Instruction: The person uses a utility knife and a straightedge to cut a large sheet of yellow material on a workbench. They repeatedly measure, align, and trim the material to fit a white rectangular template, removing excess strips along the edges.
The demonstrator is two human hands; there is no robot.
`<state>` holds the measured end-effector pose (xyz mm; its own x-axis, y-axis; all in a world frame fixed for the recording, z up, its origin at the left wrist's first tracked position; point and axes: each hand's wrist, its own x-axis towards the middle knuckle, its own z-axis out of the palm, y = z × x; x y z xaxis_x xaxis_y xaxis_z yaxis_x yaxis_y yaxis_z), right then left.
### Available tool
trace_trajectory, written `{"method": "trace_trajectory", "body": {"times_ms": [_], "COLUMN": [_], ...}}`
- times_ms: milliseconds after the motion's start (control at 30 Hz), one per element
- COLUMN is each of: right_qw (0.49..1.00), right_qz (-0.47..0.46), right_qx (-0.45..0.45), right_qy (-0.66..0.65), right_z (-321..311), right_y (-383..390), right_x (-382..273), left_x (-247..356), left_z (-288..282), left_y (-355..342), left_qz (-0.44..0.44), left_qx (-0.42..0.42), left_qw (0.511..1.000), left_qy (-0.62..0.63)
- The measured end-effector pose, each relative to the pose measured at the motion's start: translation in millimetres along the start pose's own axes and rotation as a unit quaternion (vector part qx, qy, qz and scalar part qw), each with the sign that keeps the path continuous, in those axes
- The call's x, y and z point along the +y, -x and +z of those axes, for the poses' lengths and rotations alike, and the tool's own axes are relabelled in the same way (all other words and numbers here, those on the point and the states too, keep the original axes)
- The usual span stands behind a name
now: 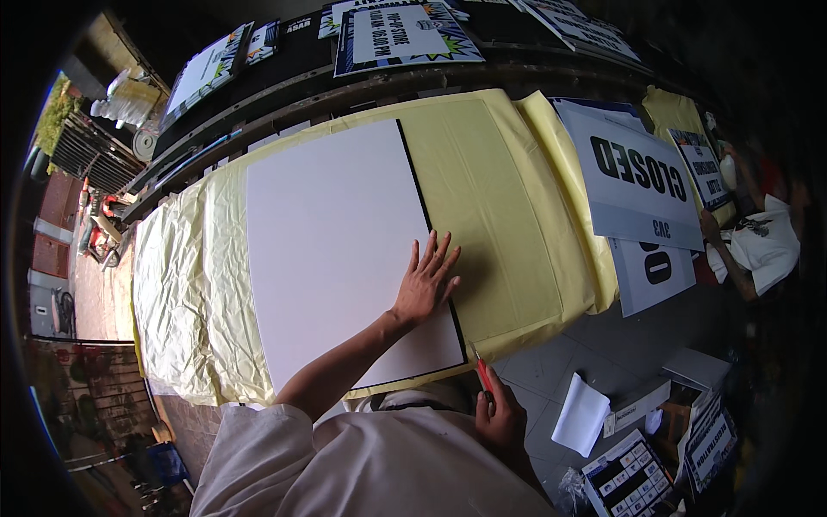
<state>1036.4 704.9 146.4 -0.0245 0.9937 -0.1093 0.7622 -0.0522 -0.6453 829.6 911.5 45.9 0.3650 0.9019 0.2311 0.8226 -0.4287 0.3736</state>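
A large white board (pixel 336 241) with a dark edge along its right and near sides lies on a pale yellow sheet (pixel 491 198) covering the table. My left hand (pixel 425 280) rests flat on the board by its right edge, fingers spread and the fingertips reaching the dark border. Close to the board's near right corner, my right hand (pixel 501 414) is closed around a red cutter knife (pixel 483 372). Its thin tip points up toward that corner; whether it touches anything I cannot tell.
Crumpled yellow wrapping (pixel 194 284) covers the table's left end. Printed signs (pixel 637 172) overlap at the right, where another person (pixel 758 241) is at work. More sign boards (pixel 405 39) lie on a dark rack beyond the table. Boxes (pixel 637 405) and a white sheet (pixel 581 415) are on the tiled floor.
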Motion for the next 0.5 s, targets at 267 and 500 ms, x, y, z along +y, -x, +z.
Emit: {"method": "trace_trajectory", "body": {"times_ms": [267, 500], "right_qw": [0.990, 0.986], "right_qz": [0.052, 0.009], "right_qx": [0.074, 0.054], "right_qy": [-0.108, -0.156], "right_z": [-26, -35], "right_y": [-69, -119], "right_x": [22, 36], "left_x": [21, 3], "left_z": [-30, -20], "left_y": [30, 62], "left_qz": [-0.342, -0.371], "left_qx": [0.007, -0.010], "left_qw": [0.939, 0.922], "left_qy": [-0.042, -0.108]}}
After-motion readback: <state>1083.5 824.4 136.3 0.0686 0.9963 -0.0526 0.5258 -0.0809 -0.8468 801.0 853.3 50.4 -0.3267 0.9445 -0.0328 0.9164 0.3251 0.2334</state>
